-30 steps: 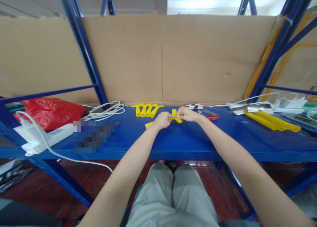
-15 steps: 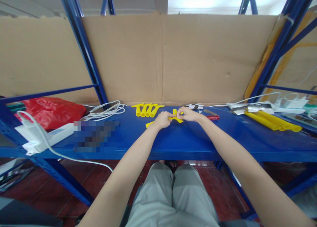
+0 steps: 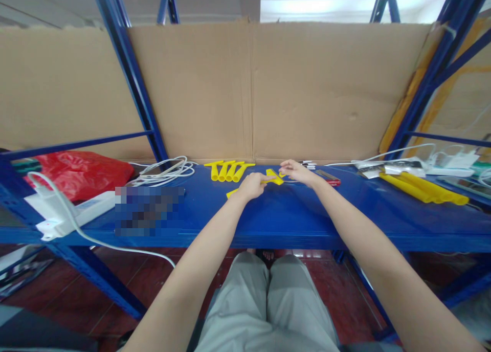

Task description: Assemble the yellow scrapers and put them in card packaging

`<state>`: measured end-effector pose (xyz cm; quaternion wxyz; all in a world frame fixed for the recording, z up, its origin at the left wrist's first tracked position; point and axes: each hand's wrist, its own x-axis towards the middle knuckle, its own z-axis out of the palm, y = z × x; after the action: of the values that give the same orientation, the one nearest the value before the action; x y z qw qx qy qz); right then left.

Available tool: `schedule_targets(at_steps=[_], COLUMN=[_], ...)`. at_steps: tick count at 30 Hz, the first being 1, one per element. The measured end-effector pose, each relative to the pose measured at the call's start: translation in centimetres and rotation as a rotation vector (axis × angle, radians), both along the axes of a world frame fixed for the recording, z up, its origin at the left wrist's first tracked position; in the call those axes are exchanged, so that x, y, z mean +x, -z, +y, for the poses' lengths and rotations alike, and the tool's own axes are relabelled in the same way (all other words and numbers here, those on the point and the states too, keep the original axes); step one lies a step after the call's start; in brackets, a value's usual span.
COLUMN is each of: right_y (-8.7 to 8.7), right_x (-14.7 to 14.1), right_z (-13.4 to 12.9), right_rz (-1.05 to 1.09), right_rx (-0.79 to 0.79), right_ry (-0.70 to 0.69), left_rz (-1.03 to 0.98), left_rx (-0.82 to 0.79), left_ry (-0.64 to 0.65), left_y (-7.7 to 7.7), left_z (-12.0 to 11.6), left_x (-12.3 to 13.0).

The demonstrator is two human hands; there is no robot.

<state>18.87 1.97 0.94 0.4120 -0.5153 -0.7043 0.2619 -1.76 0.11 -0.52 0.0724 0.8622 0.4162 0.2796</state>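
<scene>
My left hand is closed around a yellow T-shaped piece, whose wide head points to the right and whose other end shows beyond my wrist. My right hand is just right of that head, its fingers apart and nothing visible held between them. Several matching yellow pieces lie side by side at the back, left of my hands. Small black-and-white sticks lie behind my right hand. A red-handled tool lies beside my right wrist.
On the blue table, a red bag, white cables and a power strip are at left. Yellow tubes lie at right. A cardboard panel stands behind.
My right hand has come off the yellow piece and moved a little right and back, its fingers opening. My left hand still holds the piece in nearly the same place.
</scene>
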Motion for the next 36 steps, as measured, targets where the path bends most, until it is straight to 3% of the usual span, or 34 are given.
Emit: schedule_targets(at_steps=[6, 9, 12, 16, 21, 27, 36], right_y=[-0.2, -0.6, -0.8, -0.1, 0.8, 0.6, 1.1], right_x=[2.1, 3.9, 6.0, 8.3, 9.5, 9.3, 9.5], right_z=[1.2, 1.6, 1.6, 1.2, 1.0, 1.0, 2.6], right_rz=[0.132, 0.117, -0.049, -0.359, -0.581, -0.705, -0.856], right_rx=[0.04, 0.065, 0.064, -0.058, -0.233, -0.249, -0.22], right_ry=[0.111, 0.331, 0.535, 0.656, 0.643, 0.638, 0.579], left_rz=[0.006, -0.127, -0.382, -0.792, -1.168, -1.124, -0.999], left_rx=[0.102, 0.119, 0.089, -0.134, -0.543, -0.975, -1.031], left_ry=[0.006, 0.02, 0.041, 0.006, -0.067, -0.001, 0.016], left_y=[-0.2, -0.6, -1.3, -2.1, -2.8, -3.0, -2.7], left_z=[-0.3, -0.5, -0.6, -0.6, -1.2, -2.2, -2.4], left_x=[0.3, 0.3, 0.4, 0.6, 0.4, 0.4, 0.6])
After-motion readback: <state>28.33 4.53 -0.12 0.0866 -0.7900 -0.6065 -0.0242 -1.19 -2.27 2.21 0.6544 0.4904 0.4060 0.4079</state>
